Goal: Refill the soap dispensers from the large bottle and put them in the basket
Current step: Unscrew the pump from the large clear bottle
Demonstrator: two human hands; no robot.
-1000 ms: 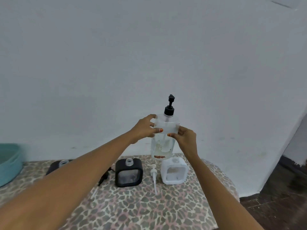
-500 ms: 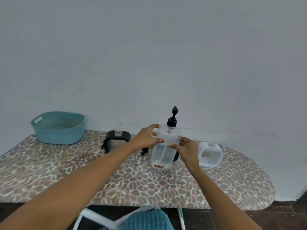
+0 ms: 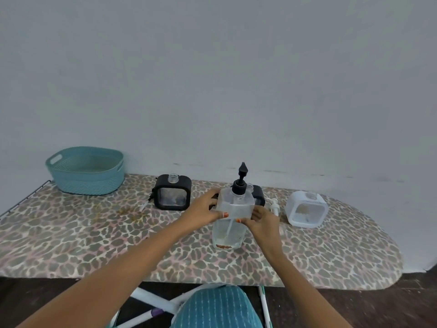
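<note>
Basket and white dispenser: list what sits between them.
Head view: a black dispenser, the large bottle held by left hand and right hand, a second black dispenser behind it, a white pump.

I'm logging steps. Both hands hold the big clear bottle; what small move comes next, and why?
Probably the right hand should unscrew the black pump while the left hand steadies the large bottle: the pump is on, blocking pouring, and the black dispenser and white dispenser stand open-necked.

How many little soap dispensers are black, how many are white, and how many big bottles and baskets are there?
Black dispensers: 2, one partly hidden
White dispenser: 1
Large bottle: 1
Basket: 1
Total: 5
</note>
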